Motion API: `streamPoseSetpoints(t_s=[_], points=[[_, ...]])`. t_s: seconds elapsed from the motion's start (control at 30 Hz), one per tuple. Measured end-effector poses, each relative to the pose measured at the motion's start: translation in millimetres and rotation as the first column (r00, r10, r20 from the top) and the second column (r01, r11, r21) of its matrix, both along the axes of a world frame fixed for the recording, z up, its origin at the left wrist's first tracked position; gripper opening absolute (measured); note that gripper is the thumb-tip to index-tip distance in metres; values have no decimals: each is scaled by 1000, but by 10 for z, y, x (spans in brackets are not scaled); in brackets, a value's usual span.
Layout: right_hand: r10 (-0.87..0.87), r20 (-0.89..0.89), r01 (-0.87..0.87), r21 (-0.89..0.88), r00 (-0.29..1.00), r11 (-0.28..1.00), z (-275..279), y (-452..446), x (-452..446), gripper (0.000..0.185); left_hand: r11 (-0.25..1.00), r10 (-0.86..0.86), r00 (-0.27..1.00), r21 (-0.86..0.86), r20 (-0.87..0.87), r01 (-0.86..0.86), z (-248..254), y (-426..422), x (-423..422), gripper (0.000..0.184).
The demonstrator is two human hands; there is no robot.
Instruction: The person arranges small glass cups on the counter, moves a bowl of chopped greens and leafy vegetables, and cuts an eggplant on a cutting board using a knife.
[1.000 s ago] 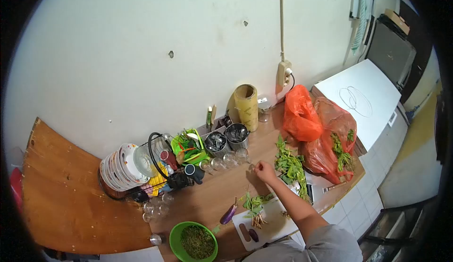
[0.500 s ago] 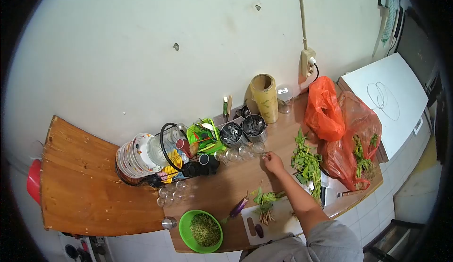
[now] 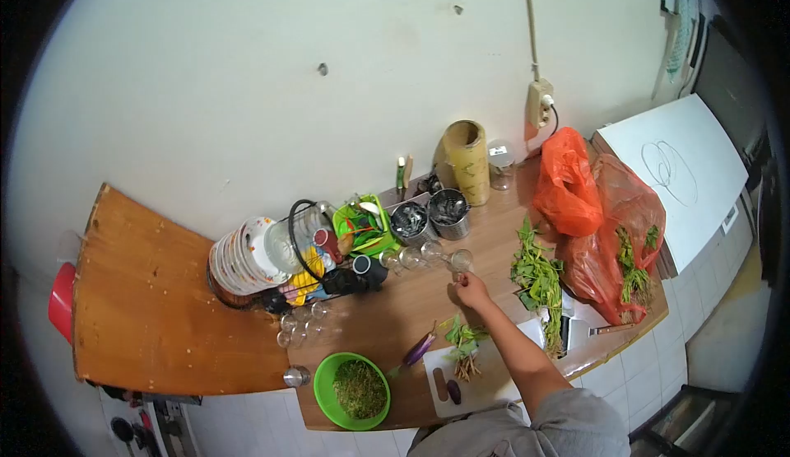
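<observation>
My right hand (image 3: pixel 471 291) is closed at the near side of a clear glass (image 3: pixel 461 260), its fingertips pinching the glass's lower edge. This glass stands at the right end of a row of similar clear glasses (image 3: pixel 411 258). Below the hand, leafy greens with roots (image 3: pixel 466 343) lie on a white cutting board (image 3: pixel 487 383), with a small dark purple piece (image 3: pixel 453 390) near the board's handle. A purple eggplant (image 3: pixel 420 349) rests just left of the board. My left hand is not visible.
A green bowl of chopped greens (image 3: pixel 319 387) stands at the front. Behind the glasses are metal cups (image 3: pixel 451 225) and a yellow roll (image 3: pixel 469 169). A dish rack with plates (image 3: pixel 247 251) is at left. More greens (image 3: pixel 539 280) and red plastic bags (image 3: pixel 568 185) are at right.
My right hand has moved to the rightmost glass and closed on it; that glass now stands slightly farther from its neighbour. The camera view has shifted, so the whole scene sits differently in the frame.
</observation>
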State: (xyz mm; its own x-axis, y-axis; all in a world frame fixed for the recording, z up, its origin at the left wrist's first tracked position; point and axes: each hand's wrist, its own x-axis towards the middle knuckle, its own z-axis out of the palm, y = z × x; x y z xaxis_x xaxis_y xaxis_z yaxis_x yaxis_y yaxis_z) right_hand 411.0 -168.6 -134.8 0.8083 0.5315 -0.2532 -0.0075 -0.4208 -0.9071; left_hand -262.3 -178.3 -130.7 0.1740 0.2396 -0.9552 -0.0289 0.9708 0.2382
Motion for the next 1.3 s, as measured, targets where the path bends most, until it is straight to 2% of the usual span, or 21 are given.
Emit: streamPoseSetpoints(t_s=[0.17,0.23,0.37,0.43,0.5,0.63,0.67,0.73,0.77,0.8,0.83,0.87,0.93,1.0,1.07,1.1,1.13,1.2,1.23,1.27,1.3], points=[[-28,-37,25,-68,999,997,68,106,-268,35,998,61,996,-39,62,-58,-59,-284,-575,28],[-37,-167,34,-22,985,999,-183,198,-360,37,1000,4,1000,-23,17,-3,-61,-200,-622,31],[-51,-197,61,49,979,997,-514,394,-620,41,983,-183,979,2,-94,184,-135,140,-551,40],[-79,-248,121,157,966,980,-553,519,-779,34,972,-135,934,138,-332,190,-144,360,-547,54],[-85,-333,141,148,939,979,-172,585,-970,34,976,-95,857,122,-507,180,-250,665,-405,53],[-34,-484,133,171,874,976,-14,881,-1306,40,947,28,803,272,-596,169,-521,1428,-659,52],[-28,-453,118,172,891,978,-45,989,-1378,40,787,-301,579,145,-758,599,-676,1769,-822,50],[-37,-557,130,128,830,983,-147,1155,-1523,41,436,-439,240,28,-866,899,-786,2107,-1089,45],[-26,-536,106,119,844,987,-21,1261,-1599,41,397,-372,264,104,-890,912,-786,2220,-1147,45],[-52,-542,130,107,839,986,163,1370,-1752,42,788,-32,572,331,-820,519,-713,2349,-1016,43],[-81,-553,161,97,829,982,290,1490,-1908,42,881,394,623,470,-676,-47,-651,2445,-911,42],[-83,-567,160,87,820,983,361,1618,-2038,40,887,389,628,459,-674,-56,-661,2491,-969,42],[-40,-583,129,112,812,985,375,1839,-2259,38,748,168,580,487,-797,452,-816,2655,-1120,41],[-6,-598,114,143,801,983,448,2047,-2444,37,748,205,607,523,-767,408,-940,2811,-1081,39],[103,-500,-64,95,860,993,624,2205,-2631,29,748,237,626,551,-743,371,-1064,2956,-1117,37],[88,-499,-53,84,862,995,516,2215,-2677,29,565,-13,454,368,-891,738,-1147,3009,-1139,35],[60,-402,-29,83,914,996,286,2217,-2684,29,258,-89,182,154,-979,954,-1228,3062,-1161,32],[22,-287,-2,70,958,998,201,2187,-2635,29,685,-48,396,258,-917,682,-826,3044,-859,31],[-67,60,70,-34,996,997,270,2138,-2629,33,832,51,458,292,-887,473,-324,3036,-583,30],[-106,404,164,-111,909,980,332,2081,-2620,38,788,8,430,270,-903,553,-484,3013,-652,31],[-99,410,164,-127,907,978,371,2031,-2586,38,737,-29,395,248,-918,629,-549,3000,-687,32]])
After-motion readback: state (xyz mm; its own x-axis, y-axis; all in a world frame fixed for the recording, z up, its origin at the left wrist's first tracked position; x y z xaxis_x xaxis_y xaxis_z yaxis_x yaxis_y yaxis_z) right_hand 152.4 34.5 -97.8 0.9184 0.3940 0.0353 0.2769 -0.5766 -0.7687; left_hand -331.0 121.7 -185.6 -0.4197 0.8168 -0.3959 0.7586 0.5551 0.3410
